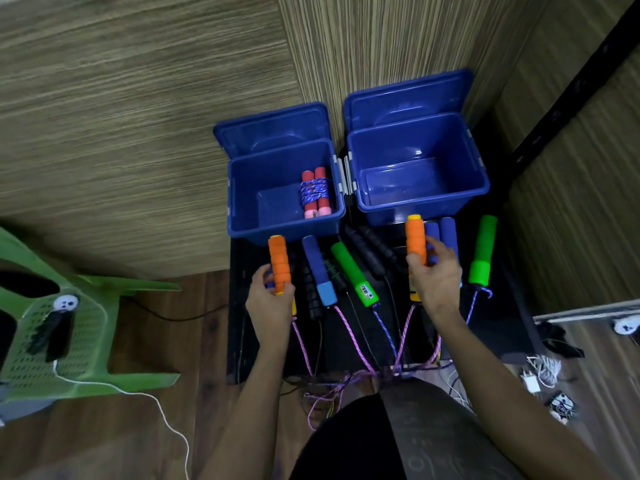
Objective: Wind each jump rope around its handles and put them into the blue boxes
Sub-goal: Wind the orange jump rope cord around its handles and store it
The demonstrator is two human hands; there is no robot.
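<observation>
The person is holding the two orange ribbed foam handles of one jump rope, one in each hand, just in front of the pair of open blue plastic boxes. The left hand (268, 299) is curling its fingers round the lower end of the left orange foam handle (280, 263), closing its grip on it just in front of the left blue box (242, 202). The right hand (438, 280) is wrapping finger and thumb round the right orange foam handle (415, 239) just in front of the right blue box (478, 188). Both handles are pointing away from the person, likely so they can be brought together side by side for winding.

Their pink braided cord (303, 344) is trailing back from each handle toward the person's lap, tangling there with other cords.

Inside the left blue box a red-handled rope wound in blue cord (315, 192) is already lying; the right box is holding nothing visible.

Between the hands, on the black counter (512, 334) in front of the boxes, blue foam handles (317, 270), a green handle with a small counter window (353, 273) and black ribbed handles (367, 251) are waiting. Another green handle (482, 251) is lying to the right of the right hand.
</observation>
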